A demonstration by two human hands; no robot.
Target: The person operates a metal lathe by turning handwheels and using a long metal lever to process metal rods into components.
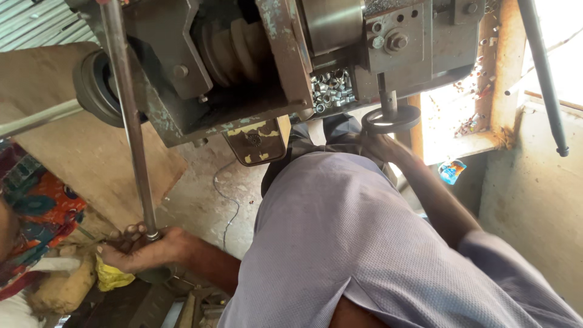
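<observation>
Only the head view here, looking steeply down past the person's own shirt (pixel 340 243) at an old grey machine (pixel 243 67), so I'll place everything off that machine.

Below its left end, the left hand (pixel 143 249) has its fingers wrapped around the bottom end of a long metal rod (pixel 130 127) that runs up past the machine's left side and out of the top of the picture. Just under the machine's right half, the right hand (pixel 379 146) sits at a small black handwheel (pixel 392 118) on a short shaft. It's smeared and half behind the shirt, so I can't tell if those fingers are closed on the wheel or just resting there.

As for progress: a tray in the machine's middle holds a pile of small shiny metal sleeves (pixel 331 88), so I'd guess plenty of pieces are already made. How much is left, no idea.

Hard to read: the shirt blocks the floor below the machine, and the window (pixel 565 54) to its right is blown out white.
</observation>
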